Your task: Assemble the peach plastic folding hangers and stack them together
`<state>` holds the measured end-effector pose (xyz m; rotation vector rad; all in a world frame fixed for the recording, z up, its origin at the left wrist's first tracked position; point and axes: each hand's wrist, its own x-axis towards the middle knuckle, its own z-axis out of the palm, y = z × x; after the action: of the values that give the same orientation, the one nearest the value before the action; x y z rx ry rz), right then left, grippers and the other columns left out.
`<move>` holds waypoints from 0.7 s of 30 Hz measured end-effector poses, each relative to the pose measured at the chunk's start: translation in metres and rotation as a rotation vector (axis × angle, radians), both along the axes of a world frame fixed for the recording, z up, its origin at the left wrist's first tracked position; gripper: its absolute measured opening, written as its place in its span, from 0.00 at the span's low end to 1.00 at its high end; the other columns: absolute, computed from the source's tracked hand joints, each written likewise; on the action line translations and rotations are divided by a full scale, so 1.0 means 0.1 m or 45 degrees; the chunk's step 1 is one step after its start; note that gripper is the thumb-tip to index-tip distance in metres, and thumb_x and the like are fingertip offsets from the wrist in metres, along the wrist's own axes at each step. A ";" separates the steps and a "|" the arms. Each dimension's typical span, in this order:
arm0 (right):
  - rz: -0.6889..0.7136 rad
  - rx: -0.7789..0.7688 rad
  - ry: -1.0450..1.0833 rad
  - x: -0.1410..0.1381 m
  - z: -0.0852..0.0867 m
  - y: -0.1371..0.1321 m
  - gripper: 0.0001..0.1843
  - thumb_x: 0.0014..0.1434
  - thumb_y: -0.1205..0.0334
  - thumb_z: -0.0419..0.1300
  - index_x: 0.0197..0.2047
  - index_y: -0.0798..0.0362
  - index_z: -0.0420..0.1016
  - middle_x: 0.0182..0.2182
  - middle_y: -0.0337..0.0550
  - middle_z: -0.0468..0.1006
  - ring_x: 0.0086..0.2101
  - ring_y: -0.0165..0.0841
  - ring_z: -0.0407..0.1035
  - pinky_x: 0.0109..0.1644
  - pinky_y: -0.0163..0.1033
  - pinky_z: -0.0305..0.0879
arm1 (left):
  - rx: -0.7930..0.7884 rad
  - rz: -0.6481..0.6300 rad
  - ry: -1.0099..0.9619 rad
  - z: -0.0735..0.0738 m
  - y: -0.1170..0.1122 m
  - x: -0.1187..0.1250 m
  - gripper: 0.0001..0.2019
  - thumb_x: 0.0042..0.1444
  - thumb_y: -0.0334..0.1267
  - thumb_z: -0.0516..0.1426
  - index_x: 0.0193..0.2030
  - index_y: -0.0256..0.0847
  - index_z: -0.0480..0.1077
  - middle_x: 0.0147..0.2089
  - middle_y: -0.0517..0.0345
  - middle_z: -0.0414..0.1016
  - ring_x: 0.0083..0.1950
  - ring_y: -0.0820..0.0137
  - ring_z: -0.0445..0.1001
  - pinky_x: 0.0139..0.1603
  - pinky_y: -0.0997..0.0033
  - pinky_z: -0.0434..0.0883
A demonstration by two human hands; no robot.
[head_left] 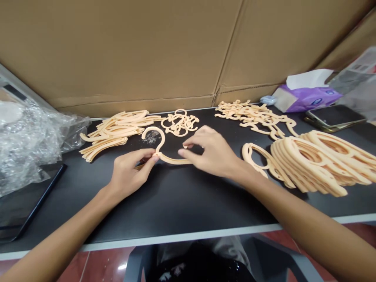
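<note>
A peach plastic clothes hanger point(173, 160), with a curved hook on top and an arm reaching right, is held just above the black table. My left hand point(129, 174) is closed, pinching it at the joint under the hook. My right hand point(210, 152) is closed too, with a small peach piece point(185, 146) at its fingertips. Its thumb lies over the far end of the hanger arm, and I cannot tell whether they touch. Behind the hanger lies a heap of small ring-like and knobbed parts point(180, 123). Left of that is a pile of curved hanger arms point(120, 125).
Loose hooks point(252, 115) lie at the back right, before a stack of hanger-shaped pieces point(308, 160). A purple tissue pack point(311, 98) and a phone point(335, 116) are beyond. Clear plastic wrap point(35, 137) and a dark tablet point(32, 203) lie left. Cardboard point(132, 51) walls the back.
</note>
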<state>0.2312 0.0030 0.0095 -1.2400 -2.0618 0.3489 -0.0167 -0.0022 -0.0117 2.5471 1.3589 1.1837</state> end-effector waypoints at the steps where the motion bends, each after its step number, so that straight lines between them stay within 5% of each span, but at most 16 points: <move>1: 0.072 0.012 -0.129 -0.02 -0.03 -0.01 0.10 0.59 0.56 0.66 0.37 0.54 0.83 0.34 0.45 0.83 0.42 0.40 0.71 0.51 0.46 0.62 | 0.001 -0.005 0.000 -0.01 0.00 0.00 0.09 0.63 0.42 0.61 0.42 0.40 0.79 0.36 0.58 0.84 0.32 0.71 0.81 0.38 0.75 0.79; 6: 0.255 0.023 -0.441 -0.10 -0.10 -0.08 0.15 0.65 0.58 0.61 0.32 0.57 0.83 0.30 0.47 0.79 0.38 0.36 0.66 0.47 0.43 0.60 | -0.031 -0.044 0.016 -0.04 -0.01 0.01 0.07 0.63 0.41 0.61 0.42 0.40 0.78 0.36 0.59 0.84 0.33 0.71 0.82 0.37 0.76 0.78; 14: 0.021 -0.003 -0.580 -0.09 -0.07 -0.08 0.20 0.70 0.56 0.54 0.34 0.54 0.83 0.33 0.45 0.79 0.36 0.34 0.69 0.37 0.41 0.55 | -0.134 -0.002 0.038 -0.07 0.01 -0.02 0.09 0.63 0.42 0.60 0.45 0.40 0.77 0.41 0.54 0.83 0.39 0.67 0.82 0.43 0.69 0.80; 21: -0.117 0.013 -0.627 -0.12 -0.03 -0.15 0.18 0.67 0.57 0.55 0.32 0.52 0.83 0.33 0.45 0.81 0.34 0.35 0.73 0.30 0.41 0.46 | 0.110 -0.089 0.312 -0.03 -0.04 0.00 0.07 0.63 0.37 0.58 0.42 0.39 0.77 0.40 0.53 0.84 0.38 0.64 0.80 0.43 0.63 0.75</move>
<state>0.2189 -0.0121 0.0068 -1.5224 -2.3933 -0.0173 -0.0169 -0.0066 -0.0145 2.8542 1.2726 0.9653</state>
